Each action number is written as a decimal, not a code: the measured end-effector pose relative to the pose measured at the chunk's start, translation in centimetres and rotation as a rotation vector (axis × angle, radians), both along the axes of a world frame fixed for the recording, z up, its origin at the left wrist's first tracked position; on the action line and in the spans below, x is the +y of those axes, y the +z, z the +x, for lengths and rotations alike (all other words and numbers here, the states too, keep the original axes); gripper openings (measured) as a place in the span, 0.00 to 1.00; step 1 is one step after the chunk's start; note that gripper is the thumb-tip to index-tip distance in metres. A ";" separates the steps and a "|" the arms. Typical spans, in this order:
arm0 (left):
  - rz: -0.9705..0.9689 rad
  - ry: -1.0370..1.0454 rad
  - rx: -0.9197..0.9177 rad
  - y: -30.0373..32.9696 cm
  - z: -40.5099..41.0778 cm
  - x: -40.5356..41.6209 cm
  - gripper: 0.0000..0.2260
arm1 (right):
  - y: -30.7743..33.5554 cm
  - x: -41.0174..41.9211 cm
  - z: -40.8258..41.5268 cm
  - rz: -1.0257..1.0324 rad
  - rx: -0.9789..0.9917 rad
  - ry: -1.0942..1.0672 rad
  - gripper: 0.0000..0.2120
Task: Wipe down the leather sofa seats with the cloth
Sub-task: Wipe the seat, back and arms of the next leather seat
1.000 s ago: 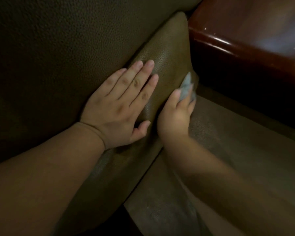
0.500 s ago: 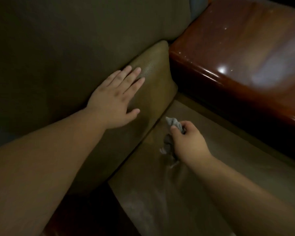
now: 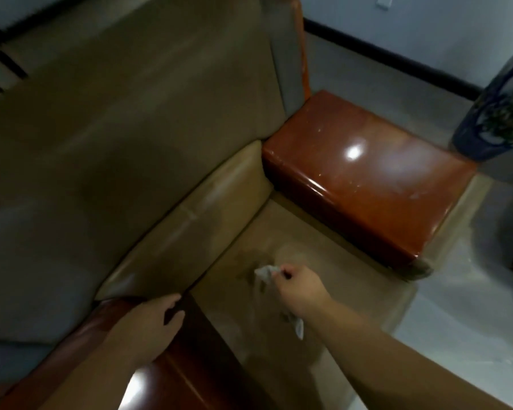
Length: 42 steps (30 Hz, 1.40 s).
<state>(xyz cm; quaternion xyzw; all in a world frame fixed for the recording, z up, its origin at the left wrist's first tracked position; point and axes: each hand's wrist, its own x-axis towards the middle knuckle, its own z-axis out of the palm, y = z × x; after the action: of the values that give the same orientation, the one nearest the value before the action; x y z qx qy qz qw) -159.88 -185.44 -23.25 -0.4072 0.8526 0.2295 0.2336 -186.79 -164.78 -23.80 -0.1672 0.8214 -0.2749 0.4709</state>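
Since half a second ago the left hand (image 3: 153, 328) has left the cushion roll at the foot of the sofa back and now rests on the glossy wooden armrest (image 3: 172, 377) at the seat's near-left corner, fingers loosely curled over its inner edge, gripping nothing that can be made out. View has pulled back as well; more of the sofa shows. Right hand (image 3: 298, 287) has stayed over the seat (image 3: 332, 244), fingers curled round the pale cloth (image 3: 264, 273); one crumpled end sticks out past the knuckles, another trails out below the wrist. Cloth sits near the middle of the seat, toward its back edge; whether it presses on the leather or hangs just above cannot be told through the blur. Olive backrest (image 3: 131, 128) fills the upper left, with the cushion roll (image 3: 190, 226) lying along the seat's back edge. Second wooden armrest (image 3: 367, 173), with a bright glare spot, bounds the seat's far side. Beyond it, grey floor (image 3: 397, 63), and a dark patterned vase (image 3: 498, 113) stands off the armrest's outer corner.
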 end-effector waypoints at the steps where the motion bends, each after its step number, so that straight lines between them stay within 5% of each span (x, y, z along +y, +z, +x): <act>1: 0.010 0.001 -0.012 1.1 0.5 1.2 0.23 | 0.8 0.9 0.7 -0.004 0.011 0.023 0.13; 11: 0.159 -0.125 0.044 14.5 0.4 14.1 0.25 | 12.1 9.9 7.1 0.030 0.019 0.150 0.11; 21: 0.081 -0.272 0.150 25.8 2.3 18.0 0.24 | 21.8 17.2 11.4 0.099 0.141 0.055 0.14; 29: 0.148 -0.300 0.161 27.4 2.4 25.2 0.24 | 25.4 27.9 13.0 0.107 0.218 -0.164 0.15; 42: 0.109 -0.427 0.163 27.5 -5.3 45.2 0.23 | 27.0 52.3 10.6 0.128 0.298 -0.114 0.15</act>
<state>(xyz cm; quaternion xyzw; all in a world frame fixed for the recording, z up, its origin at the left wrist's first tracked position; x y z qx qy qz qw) -165.22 -140.20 4.26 -0.1845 0.9219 0.2525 0.2289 -176.15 -112.48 3.22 -0.1288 0.9061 -0.2205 0.3372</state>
